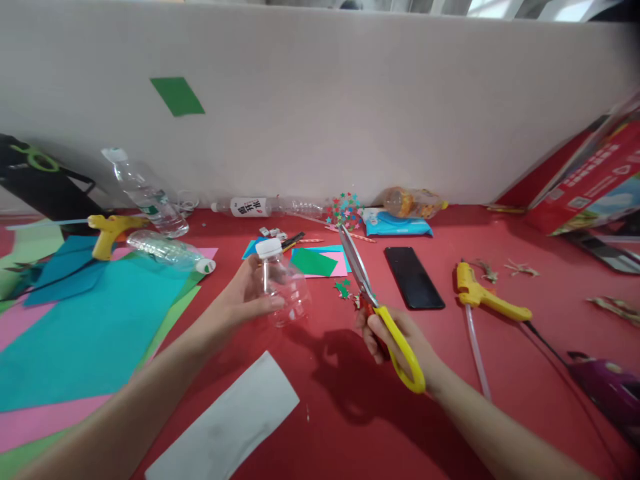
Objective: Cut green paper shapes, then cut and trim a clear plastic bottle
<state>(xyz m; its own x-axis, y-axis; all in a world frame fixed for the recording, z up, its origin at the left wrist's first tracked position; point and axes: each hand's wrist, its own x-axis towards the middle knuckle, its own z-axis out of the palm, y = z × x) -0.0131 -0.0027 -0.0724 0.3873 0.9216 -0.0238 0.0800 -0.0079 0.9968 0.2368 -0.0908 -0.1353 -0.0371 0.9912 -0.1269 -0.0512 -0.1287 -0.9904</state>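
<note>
My left hand (pixel 249 293) grips a cut-off top of a clear plastic bottle (pixel 293 293), its white cap (pixel 269 249) pointing up and away from me. The bottle piece is held above the red table. In my right hand (pixel 395 340) is a pair of scissors (pixel 367 287) with yellow handles, its blades pointing up toward the wall. The blades look closed together and stand apart from the bottle piece. Beyond the scissors, small green paper scraps (pixel 343 288) lie on the table.
A black phone (pixel 414 277) and a yellow glue gun (pixel 487 293) lie to the right. Coloured sheets (pixel 100 333), a second glue gun (pixel 107 233) and clear bottles (pixel 150 200) are at left. A white strip (pixel 230 420) lies in front; blue wipes (pixel 397 223) rest by the wall.
</note>
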